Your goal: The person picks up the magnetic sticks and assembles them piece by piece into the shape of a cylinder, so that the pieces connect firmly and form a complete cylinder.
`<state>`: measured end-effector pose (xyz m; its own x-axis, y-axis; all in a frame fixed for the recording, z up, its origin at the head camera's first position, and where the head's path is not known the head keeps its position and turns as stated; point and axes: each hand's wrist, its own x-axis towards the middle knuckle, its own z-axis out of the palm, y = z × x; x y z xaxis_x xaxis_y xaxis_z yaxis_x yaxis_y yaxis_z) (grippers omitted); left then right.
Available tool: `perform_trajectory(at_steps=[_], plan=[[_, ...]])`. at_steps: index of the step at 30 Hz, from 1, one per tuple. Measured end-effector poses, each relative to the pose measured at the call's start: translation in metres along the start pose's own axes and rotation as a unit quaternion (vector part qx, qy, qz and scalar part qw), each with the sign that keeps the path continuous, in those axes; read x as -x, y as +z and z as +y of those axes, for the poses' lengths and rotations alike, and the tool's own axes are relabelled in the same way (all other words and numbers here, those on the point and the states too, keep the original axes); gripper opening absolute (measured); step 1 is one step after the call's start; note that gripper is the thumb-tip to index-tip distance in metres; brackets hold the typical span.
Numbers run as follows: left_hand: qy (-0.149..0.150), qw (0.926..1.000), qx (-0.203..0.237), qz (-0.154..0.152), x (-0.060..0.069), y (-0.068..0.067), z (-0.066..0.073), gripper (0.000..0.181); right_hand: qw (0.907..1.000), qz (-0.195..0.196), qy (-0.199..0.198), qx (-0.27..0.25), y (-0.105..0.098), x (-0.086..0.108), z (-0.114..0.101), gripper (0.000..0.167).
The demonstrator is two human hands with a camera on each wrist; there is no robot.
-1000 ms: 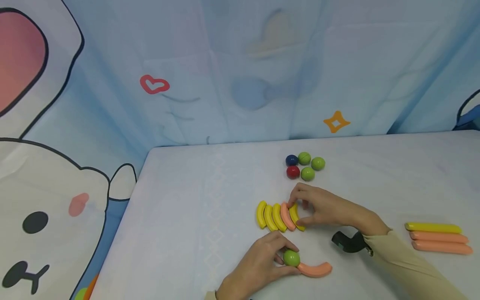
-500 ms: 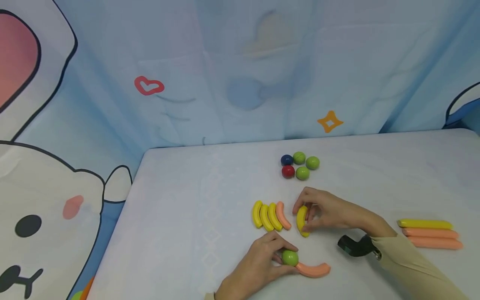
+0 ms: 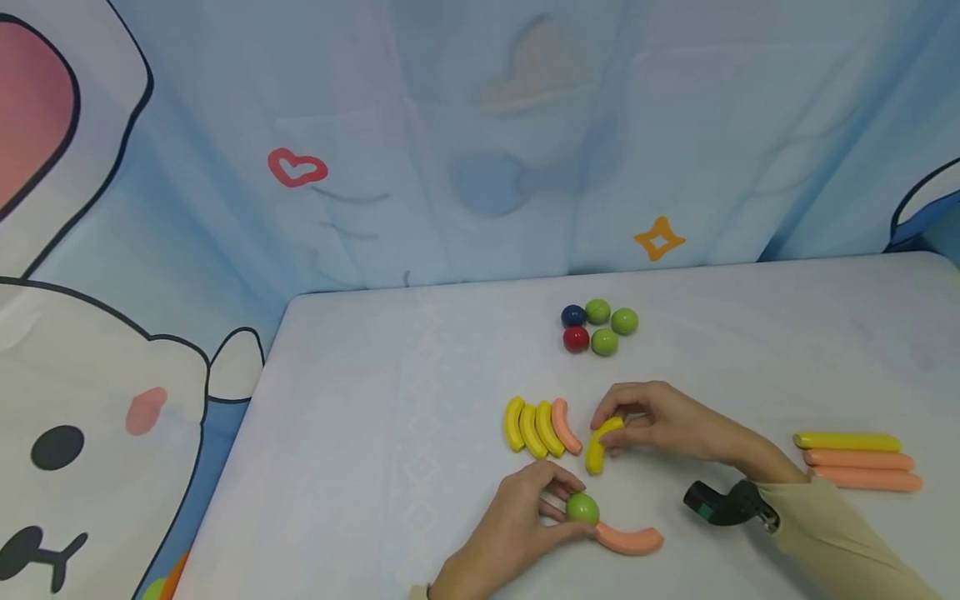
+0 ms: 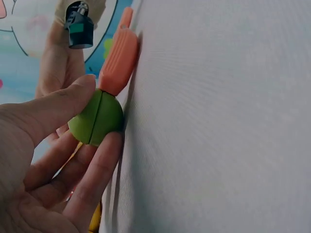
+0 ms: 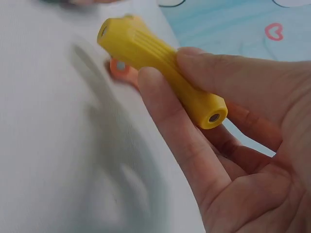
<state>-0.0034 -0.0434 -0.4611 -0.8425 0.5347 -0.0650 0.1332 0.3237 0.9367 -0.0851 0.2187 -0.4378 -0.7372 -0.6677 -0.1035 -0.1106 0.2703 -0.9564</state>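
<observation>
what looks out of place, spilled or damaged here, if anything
Nothing looks spilled or damaged. Mildly odd: one orange curved piece ends a row otherwise made of three yellow curved pieces, so its colour stands out. The line on the green ball in the left hand looks like a seam.

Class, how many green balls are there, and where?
4: one green ball in the left hand, three green balls clustered farther back with a red ball and a blue ball.

Beige sleeves [image 3: 836,533], green-marked black wrist camera [image 3: 726,505]
</observation>
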Motion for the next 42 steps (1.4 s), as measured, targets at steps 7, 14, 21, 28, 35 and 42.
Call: perform_trajectory(at_steps=[7,14,21,28,35,42], plan=[[-0.042,0.9965,0.07,0.02,0.0,0.001,0.002,0.057,0.9989,-0.019,-0.023,-0.035,0.012,-0.002,-0.003,0.02],[-0.053,0.995,0.078,0.031,0.0,0.001,0.003,0.066,0.9985,-0.035,-0.018,-0.039,0.021,-0.004,-0.002,0.019],[-0.049,0.9964,0.062,0.03,-0.001,0.001,0.002,0.065,0.9972,-0.049,-0.026,-0.05,0.023,-0.004,0.0,0.019],[-0.043,0.997,0.053,0.037,-0.002,-0.001,0.0,0.039,0.9962,-0.066,-0.029,-0.049,0.025,-0.004,0.0,0.017],[-0.068,0.9942,0.079,0.027,-0.003,-0.003,0.0,0.038,0.9987,-0.044,-0.019,-0.015,0.03,-0.003,-0.003,0.025],[-0.126,0.9874,0.091,0.026,0.001,-0.006,0.005,0.051,0.998,-0.012,-0.018,0.059,0.029,0.015,-0.004,0.028]])
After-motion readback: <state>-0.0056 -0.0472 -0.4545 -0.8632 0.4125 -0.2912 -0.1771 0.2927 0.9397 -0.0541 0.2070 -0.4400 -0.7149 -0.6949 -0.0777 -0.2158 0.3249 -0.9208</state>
